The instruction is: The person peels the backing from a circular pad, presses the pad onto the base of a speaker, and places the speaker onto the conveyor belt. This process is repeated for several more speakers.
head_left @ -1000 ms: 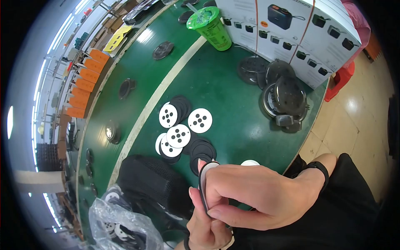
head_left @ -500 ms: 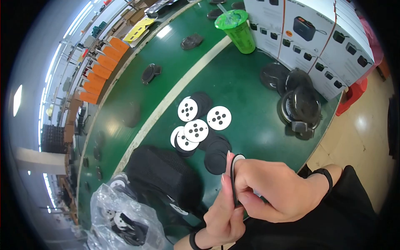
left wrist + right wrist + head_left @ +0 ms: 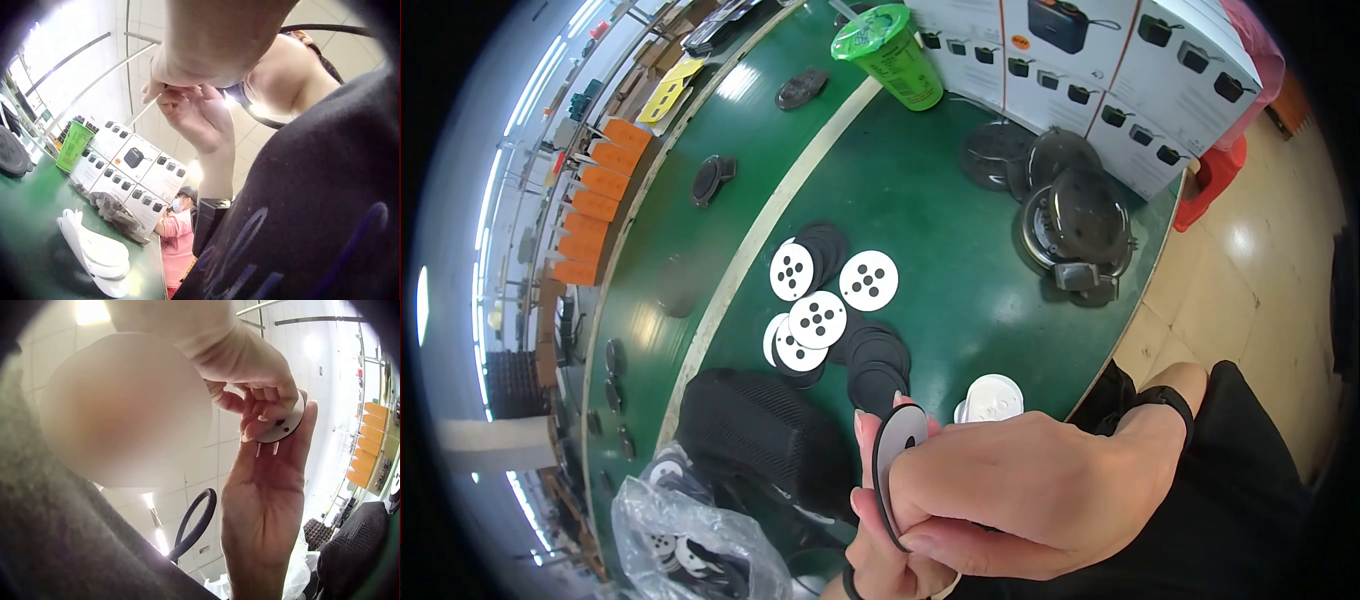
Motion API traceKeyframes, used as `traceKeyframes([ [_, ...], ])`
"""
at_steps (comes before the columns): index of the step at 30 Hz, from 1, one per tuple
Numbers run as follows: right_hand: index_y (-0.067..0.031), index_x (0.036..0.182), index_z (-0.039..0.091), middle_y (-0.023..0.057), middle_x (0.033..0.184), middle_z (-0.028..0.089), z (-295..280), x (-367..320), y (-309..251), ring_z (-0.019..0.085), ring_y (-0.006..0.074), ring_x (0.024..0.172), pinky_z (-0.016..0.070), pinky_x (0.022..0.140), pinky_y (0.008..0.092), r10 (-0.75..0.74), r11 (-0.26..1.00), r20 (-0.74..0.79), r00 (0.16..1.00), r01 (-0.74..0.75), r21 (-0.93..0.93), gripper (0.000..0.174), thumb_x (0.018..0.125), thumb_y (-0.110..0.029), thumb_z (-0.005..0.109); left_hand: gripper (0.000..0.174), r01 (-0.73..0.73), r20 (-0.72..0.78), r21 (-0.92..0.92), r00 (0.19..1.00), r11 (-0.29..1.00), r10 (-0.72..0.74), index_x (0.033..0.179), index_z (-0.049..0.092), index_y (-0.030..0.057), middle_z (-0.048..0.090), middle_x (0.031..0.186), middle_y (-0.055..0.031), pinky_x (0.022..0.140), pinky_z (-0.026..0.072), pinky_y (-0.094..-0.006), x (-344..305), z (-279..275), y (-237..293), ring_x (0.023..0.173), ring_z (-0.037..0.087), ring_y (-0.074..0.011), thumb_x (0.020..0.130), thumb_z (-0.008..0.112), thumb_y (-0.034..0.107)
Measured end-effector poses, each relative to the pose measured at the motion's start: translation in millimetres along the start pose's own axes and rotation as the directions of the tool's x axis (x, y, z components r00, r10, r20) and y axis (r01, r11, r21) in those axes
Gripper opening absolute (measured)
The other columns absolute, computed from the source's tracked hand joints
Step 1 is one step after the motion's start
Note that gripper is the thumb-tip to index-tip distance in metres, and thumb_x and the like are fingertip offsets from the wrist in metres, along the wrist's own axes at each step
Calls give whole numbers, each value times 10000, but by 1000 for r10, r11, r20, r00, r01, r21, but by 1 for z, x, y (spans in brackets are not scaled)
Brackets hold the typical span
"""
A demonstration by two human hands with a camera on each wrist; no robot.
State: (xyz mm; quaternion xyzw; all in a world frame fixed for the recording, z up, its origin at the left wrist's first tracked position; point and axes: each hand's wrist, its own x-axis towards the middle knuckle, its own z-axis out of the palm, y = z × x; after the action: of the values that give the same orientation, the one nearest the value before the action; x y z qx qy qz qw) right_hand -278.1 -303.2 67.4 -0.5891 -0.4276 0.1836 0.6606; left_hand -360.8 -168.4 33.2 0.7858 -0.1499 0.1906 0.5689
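A thin round pad (image 3: 892, 455) with a white face, a black edge and a dark hole is held between both hands, tilted nearly on edge in the head view. My left hand (image 3: 887, 558) holds it from behind and below, fingertips along its black edge. The right hand (image 3: 1030, 490) bends over the front, thumb and fingers pinching at the pad's white face. In the right wrist view, the left palm (image 3: 262, 500) lies under the pad (image 3: 284, 425), with the right fingers curled on top. Close beyond the right hand lies a small pile of white discs (image 3: 995, 398).
White perforated pads (image 3: 817, 320) and black discs (image 3: 878, 365) lie on the green table (image 3: 960, 300). A black mesh-covered case (image 3: 755, 435) and a plastic bag of pads (image 3: 690, 535) are at left. Dark round parts (image 3: 1080, 220), a green cup (image 3: 890, 60) and white boxes (image 3: 1060, 60) stand farther back.
The pad has turned so more of its white face and a hole show. The white discs beside the right hand have come into fuller view. The head view swung away and back.
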Motion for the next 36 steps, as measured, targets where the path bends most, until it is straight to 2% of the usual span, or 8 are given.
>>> traceKeyframes([
  [4,-12,814,494,91,693,522,6,-2,7,532,231,585,416,506,300,-84,996,-103,991,83,-16,66,760,3,528,505,-16,-5,0,1000,1000,16,1310,150,-156,264,1235,-450,940,325,-439,3,0,-3,1144,369,-479,858,332,-25],
  [9,-17,824,440,65,682,477,7,-1,10,511,201,590,420,514,288,-160,979,-100,982,171,108,37,840,-16,473,495,-26,-1,1,1000,1000,26,1305,163,-157,277,1229,-445,926,338,-433,4,0,-3,1128,385,-470,863,335,-16],
  [14,-19,781,432,85,711,424,0,-1,3,466,256,618,402,550,326,-67,997,-41,997,68,33,93,838,-15,505,485,-36,1,2,999,999,36,1299,176,-158,291,1223,-439,912,351,-428,6,0,-2,1112,401,-461,868,339,-8],
  [17,-17,783,417,87,717,412,-4,-1,-1,462,253,616,398,547,320,31,993,40,999,-35,115,96,856,-16,479,480,-40,1,4,999,999,40,1296,184,-159,299,1220,-436,904,359,-425,8,-2,-3,1102,411,-455,871,341,-3],
  [23,-16,819,378,95,739,404,-12,-3,4,464,246,610,395,551,305,52,955,210,976,-110,277,128,893,-68,469,469,-37,2,0,999,999,37,1290,200,-160,315,1213,-430,888,374,-419,6,1,1,1082,430,-444,876,345,7],
  [29,-3,827,387,113,733,421,-8,-4,1,466,262,586,394,524,315,103,981,210,972,-134,140,140,862,-68,506,459,-52,9,7,999,999,52,1284,216,-162,331,1205,-423,872,389,-412,8,-1,0,1062,449,-433,882,349,17],
  [32,5,800,397,126,696,426,0,-6,-4,459,275,563,397,512,329,-28,979,11,1000,30,-203,129,803,-23,523,454,-60,8,10,998,998,59,1280,224,-162,340,1202,-420,863,397,-409,9,0,-1,1053,458,-428,885,351,22],
  [36,4,762,405,116,667,428,7,-5,9,469,261,557,397,493,326,-162,954,-50,986,143,-264,104,752,14,508,448,-66,9,13,998,998,66,1276,235,-163,350,1197,-415,852,407,-405,9,0,-2,1039,471,-420,889,354,29],
])
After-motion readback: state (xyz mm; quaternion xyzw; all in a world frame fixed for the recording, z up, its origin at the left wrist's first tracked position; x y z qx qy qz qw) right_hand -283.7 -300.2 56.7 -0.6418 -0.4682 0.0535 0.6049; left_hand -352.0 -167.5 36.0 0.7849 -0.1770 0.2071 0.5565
